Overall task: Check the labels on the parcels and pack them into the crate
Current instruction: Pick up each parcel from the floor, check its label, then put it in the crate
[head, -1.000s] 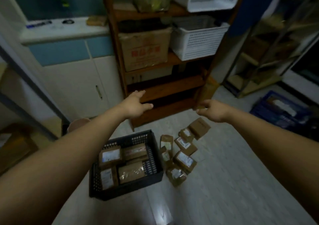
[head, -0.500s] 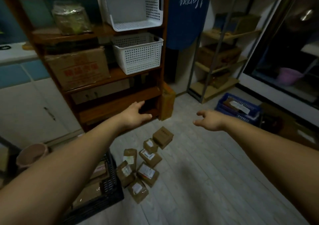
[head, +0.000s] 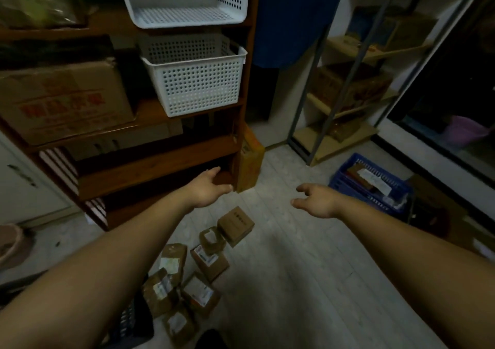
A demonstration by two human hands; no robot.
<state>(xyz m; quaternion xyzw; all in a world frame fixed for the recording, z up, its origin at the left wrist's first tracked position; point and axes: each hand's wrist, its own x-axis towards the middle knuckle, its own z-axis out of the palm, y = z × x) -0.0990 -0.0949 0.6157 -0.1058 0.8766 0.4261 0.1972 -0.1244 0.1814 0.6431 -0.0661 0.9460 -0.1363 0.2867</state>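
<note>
Parcels (head: 192,276) clustered on floor (head: 308,281), at edge by shelf (head: 150,166), just beside black crate (head: 128,322). Left hand (head: 207,192), right hand (head: 317,201) held out over them, empty, fingers apart, relaxed. Reach down to one parcel, grip by sides, turn label upward, read before setting flat in crate.

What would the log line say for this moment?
left hand: open, empty | right hand: open, empty | parcels: loose on floor | black crate: only a corner in view, contents hidden
</note>
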